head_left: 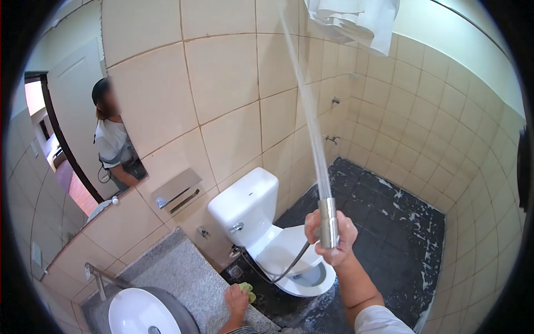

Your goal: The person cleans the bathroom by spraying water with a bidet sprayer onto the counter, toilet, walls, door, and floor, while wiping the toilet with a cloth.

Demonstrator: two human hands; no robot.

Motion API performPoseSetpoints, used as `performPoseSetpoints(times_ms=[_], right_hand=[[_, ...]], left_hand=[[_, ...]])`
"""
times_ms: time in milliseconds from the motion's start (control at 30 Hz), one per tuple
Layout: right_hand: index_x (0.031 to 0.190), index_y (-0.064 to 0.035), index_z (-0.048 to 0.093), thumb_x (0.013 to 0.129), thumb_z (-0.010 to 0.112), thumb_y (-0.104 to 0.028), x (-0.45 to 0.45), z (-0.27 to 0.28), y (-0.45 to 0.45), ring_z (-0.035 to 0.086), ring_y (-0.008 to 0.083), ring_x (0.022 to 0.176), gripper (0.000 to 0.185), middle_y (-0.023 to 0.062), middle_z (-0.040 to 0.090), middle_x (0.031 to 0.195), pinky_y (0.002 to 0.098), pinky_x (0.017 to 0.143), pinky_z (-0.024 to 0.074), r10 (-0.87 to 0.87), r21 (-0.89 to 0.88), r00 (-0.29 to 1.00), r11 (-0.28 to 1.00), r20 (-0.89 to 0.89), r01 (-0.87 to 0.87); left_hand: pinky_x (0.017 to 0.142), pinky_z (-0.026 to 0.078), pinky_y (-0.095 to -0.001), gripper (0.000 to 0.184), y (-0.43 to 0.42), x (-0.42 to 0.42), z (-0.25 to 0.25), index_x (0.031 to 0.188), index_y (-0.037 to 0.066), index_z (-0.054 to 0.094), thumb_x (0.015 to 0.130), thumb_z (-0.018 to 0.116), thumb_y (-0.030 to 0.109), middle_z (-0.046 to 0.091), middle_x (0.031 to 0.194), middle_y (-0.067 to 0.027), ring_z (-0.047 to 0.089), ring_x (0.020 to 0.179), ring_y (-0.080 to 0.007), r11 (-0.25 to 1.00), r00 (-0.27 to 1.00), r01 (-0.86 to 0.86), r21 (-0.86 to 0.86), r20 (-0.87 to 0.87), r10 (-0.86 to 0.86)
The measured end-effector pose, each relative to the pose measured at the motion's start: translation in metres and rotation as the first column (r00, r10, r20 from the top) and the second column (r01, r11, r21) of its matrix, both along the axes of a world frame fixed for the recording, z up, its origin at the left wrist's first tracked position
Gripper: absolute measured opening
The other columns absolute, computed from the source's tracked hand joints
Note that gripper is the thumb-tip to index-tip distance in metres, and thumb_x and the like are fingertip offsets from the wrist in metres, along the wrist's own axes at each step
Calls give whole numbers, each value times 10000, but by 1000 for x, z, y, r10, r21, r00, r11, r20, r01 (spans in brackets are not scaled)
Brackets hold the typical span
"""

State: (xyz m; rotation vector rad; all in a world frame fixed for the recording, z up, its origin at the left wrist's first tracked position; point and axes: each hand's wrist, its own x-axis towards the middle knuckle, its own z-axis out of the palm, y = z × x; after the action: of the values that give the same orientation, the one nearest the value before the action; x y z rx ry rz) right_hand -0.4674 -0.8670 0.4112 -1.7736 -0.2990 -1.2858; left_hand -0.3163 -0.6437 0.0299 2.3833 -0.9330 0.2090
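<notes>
Our R hand [346, 235], lower ctr, wraps sprayer [329, 222]; L hand [236, 301], btm ctr, clutches green cloth [248, 291]. Spray [321, 172] could soak white curtain [356, 22], top ctr, if aim drifts.

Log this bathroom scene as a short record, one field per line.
Right hand: grips metal sprayer
Left hand: holds green cloth by the counter's edge
Water: jet shooting from the sprayer toward the top of the view
Hose: dark, passes in front of the toilet
Counter: grey, speckled, with white basin
Floor: dark tiles, white streaks
</notes>
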Motion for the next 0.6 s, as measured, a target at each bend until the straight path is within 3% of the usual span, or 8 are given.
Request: performPoseSetpoints(times_ms=[33, 100, 167, 333, 400, 467, 500, 600], right_hand=[[894, 24, 601, 668, 724, -248, 4, 1, 2, 583, 213, 551, 375, 69, 577, 655, 301, 524, 452, 2, 2, 1000, 1000, 0, -2], [897, 61, 548, 735, 750, -234, 15, 6, 5, 519, 193, 517, 393, 132, 569, 785, 297, 465, 420, 269, -242, 961, 939, 69, -245], [894, 10, 600, 767, 695, -317, 22, 21, 21, 559, 242, 543, 364, 96, 564, 682, 362, 513, 459, 268, -311, 962, 921, 62, -236], [905, 9, 538, 815, 597, -360, 38, 38, 49, 540, 339, 618, 385, 141, 525, 756, 388, 541, 439, 438, -404, 894, 803, -98, -438], [892, 3, 529, 812, 599, -369, 43, 45, 49, 534, 339, 614, 386, 138, 514, 743, 388, 539, 436, 429, -442, 899, 793, -83, -419], [848, -18, 508, 776, 626, -322, 42, 58, 38, 515, 344, 593, 334, 130, 488, 710, 387, 526, 425, 345, -525, 937, 787, -60, -323], [853, -19, 526, 729, 658, -247, 48, 62, 33, 510, 326, 558, 291, 122, 495, 694, 377, 499, 409, 302, -537, 946, 821, 119, -195], [866, 16, 546, 664, 716, -176, 51, 56, -9, 476, 243, 521, 327, 101, 464, 650, 325, 481, 382, 40, -265, 989, 964, 141, -1]], left_hand=[[727, 377, -491, 232, 0, 0, 0, 834, 37, 480, 742, 622, 195, 520, 798, -184, 501, 805, -375, 1000, 1000, -2, 2, 0, 2], [730, 394, -467, 214, -2, -1, 1, 780, 53, 489, 726, 615, 217, 555, 790, -151, 533, 811, -342, 999, 998, -34, 13, 44, 33], [731, 394, -468, 210, -2, -1, 2, 778, 52, 490, 727, 610, 217, 555, 788, -152, 533, 810, -343, 999, 999, -33, 12, 24, 32], [734, 392, -474, 187, -3, 8, -22, 766, 49, 495, 736, 582, 211, 557, 792, -157, 532, 816, -349, 1000, 998, -19, 18, 67, 17], [728, 389, -483, 177, -1, 9, -30, 750, 44, 494, 743, 559, 209, 554, 788, -164, 527, 811, -355, 991, 998, -14, 131, -63, 22], [723, 388, -488, 177, -3, 2, -5, 742, 41, 492, 742, 556, 206, 552, 779, -166, 524, 801, -358, 996, 999, -24, 84, -37, 27], [717, 387, -493, 178, -4, -1, 5, 733, 37, 490, 742, 553, 204, 550, 770, -168, 521, 791, -360, 999, 999, -39, 33, -9, 39], [710, 384, -497, 186, -5, 2, -3, 734, 28, 487, 741, 550, 203, 547, 758, -171, 515, 774, -366, 999, 999, -37, 1, 19, 37]])
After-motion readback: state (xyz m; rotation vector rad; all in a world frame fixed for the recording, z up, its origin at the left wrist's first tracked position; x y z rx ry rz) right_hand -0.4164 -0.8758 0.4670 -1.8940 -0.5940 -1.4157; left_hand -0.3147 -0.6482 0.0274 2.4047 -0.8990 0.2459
